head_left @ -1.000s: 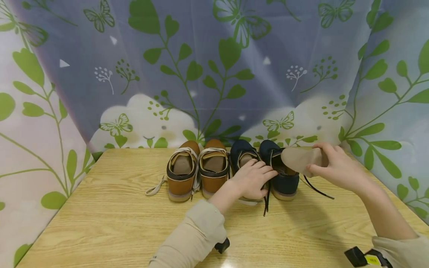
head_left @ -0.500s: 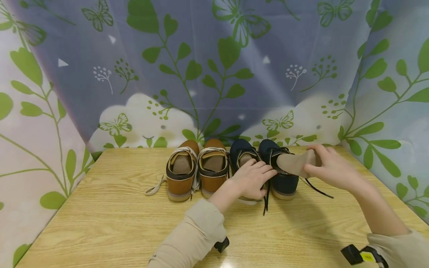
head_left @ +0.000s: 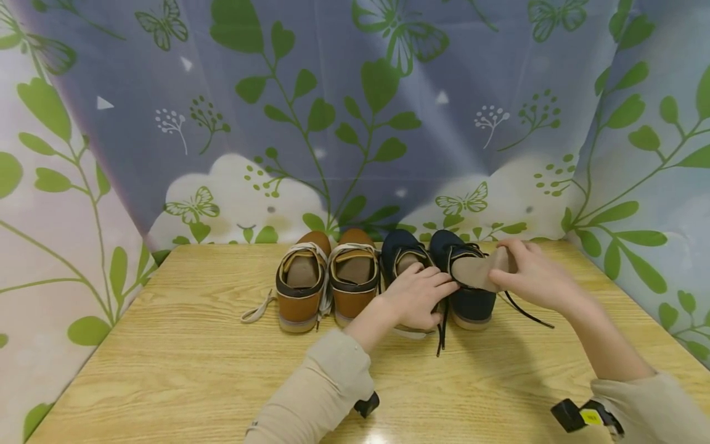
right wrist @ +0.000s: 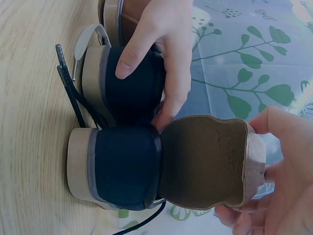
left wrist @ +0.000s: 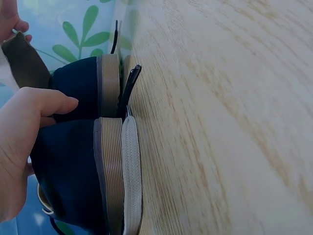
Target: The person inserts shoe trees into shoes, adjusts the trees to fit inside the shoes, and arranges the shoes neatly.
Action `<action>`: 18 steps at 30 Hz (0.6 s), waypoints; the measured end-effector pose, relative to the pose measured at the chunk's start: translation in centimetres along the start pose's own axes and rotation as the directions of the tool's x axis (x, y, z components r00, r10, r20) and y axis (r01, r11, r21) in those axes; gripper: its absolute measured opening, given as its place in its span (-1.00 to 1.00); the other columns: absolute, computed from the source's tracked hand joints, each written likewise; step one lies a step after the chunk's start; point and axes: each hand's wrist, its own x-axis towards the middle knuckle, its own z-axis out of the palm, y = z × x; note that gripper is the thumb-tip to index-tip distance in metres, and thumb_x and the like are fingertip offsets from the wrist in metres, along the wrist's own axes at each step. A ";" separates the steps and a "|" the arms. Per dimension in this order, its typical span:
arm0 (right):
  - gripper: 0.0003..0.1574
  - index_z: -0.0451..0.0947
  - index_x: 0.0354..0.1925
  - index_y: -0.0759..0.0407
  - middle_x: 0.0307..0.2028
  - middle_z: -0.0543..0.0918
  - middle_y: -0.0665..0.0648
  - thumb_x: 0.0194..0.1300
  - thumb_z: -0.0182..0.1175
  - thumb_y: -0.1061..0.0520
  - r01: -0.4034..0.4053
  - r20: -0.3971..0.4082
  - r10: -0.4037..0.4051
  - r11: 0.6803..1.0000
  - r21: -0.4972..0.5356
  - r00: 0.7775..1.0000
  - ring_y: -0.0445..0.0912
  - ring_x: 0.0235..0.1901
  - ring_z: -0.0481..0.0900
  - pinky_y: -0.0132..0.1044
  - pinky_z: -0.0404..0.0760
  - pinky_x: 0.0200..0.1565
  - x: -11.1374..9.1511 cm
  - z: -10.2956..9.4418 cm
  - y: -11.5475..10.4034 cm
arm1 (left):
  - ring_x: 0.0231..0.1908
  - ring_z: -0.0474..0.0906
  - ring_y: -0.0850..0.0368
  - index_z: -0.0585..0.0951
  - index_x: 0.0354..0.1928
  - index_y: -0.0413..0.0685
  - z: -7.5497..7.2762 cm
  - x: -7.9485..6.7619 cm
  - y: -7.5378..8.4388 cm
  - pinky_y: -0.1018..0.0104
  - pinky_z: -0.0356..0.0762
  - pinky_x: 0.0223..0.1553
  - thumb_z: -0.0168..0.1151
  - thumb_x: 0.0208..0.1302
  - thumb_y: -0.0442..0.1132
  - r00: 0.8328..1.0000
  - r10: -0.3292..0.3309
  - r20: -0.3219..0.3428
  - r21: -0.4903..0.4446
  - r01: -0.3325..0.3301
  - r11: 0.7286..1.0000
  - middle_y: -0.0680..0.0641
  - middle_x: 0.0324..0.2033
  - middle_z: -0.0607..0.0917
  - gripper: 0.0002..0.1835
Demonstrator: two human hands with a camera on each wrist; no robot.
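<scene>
My right hand [head_left: 532, 274] pinches a beige insole [head_left: 474, 271] by its heel end. Its front part reaches into the opening of the right navy shoe [head_left: 474, 305]; the toe end is hidden inside. In the right wrist view the insole [right wrist: 203, 164] shows a cupped, raised heel rim. My left hand [head_left: 416, 296] grips the heel of the left navy shoe [left wrist: 68, 166], thumb across its back. Its fingertips extend over to the right shoe's collar. Black laces [head_left: 440, 336] hang between the two heels.
Two brown shoes [head_left: 296, 314] with pale laces stand to the left, toes toward the back. All the shoes sit in a row at the rear of a wooden table [head_left: 194, 370]. Printed cloth [head_left: 344, 123] rises behind and on both sides.
My right hand has moved left and slightly down, bringing the insole from above the right navy shoe's opening into it. My left hand has stayed in place.
</scene>
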 end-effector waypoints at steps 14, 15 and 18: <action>-0.07 0.02 0.34 0.34 0.20 0.11 0.59 0.22 0.02 -0.18 -0.027 0.023 0.026 1.000 0.013 0.999 0.41 0.08 0.24 0.26 0.33 -0.12 0.9 0.8 0.4 | 0.29 0.11 0.19 0.16 0.40 0.26 0.1 0.0 0.0 0.20 0.10 0.21 0.03 0.26 0.17 1.000 -0.012 0.020 -0.014 0.012 1.000 0.16 0.32 0.25 -0.31; -0.07 0.03 0.34 0.34 0.20 0.12 0.59 0.22 0.02 -0.18 -0.028 0.020 0.028 1.000 0.011 0.999 0.41 0.08 0.24 0.25 0.34 -0.13 0.9 0.8 0.4 | 0.29 0.11 0.19 0.16 0.40 0.26 0.1 0.0 0.0 0.19 0.10 0.20 0.03 0.26 0.17 1.000 -0.011 0.021 -0.014 0.011 1.000 0.16 0.32 0.25 -0.31; -0.08 0.04 0.33 0.34 0.18 0.14 0.59 0.22 0.03 -0.18 -0.026 0.010 0.026 1.000 0.001 1.000 0.40 0.05 0.28 0.23 0.36 -0.16 1.0 0.9 0.4 | 0.29 0.11 0.19 0.16 0.40 0.26 0.0 0.0 0.0 0.20 0.10 0.21 0.04 0.26 0.17 1.000 -0.013 0.022 -0.014 0.013 1.000 0.16 0.32 0.25 -0.32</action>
